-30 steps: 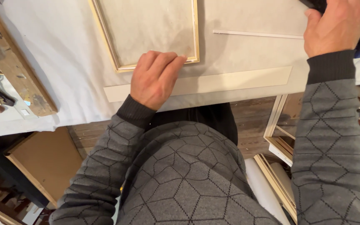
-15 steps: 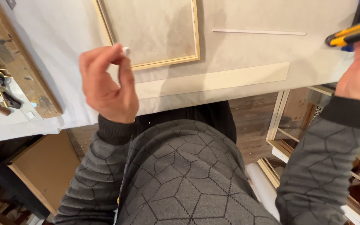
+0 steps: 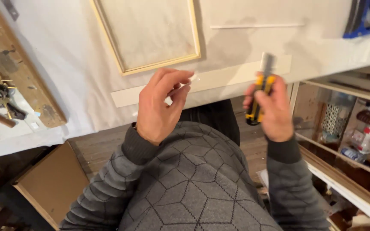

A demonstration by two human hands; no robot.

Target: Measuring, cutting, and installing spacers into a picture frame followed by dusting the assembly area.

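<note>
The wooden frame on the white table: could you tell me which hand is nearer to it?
Left. The left hand is raised just below the wooden frame's bottom edge; the right hand, holding a utility knife, is farther right.

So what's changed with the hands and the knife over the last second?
The left hand lifted off the table and now pinches a small pale sliver in its fingers. The right hand came down from the far edge with a yellow and black utility knife, now held upright at the middle. The wooden frame and the pale strip lie as before.
</note>
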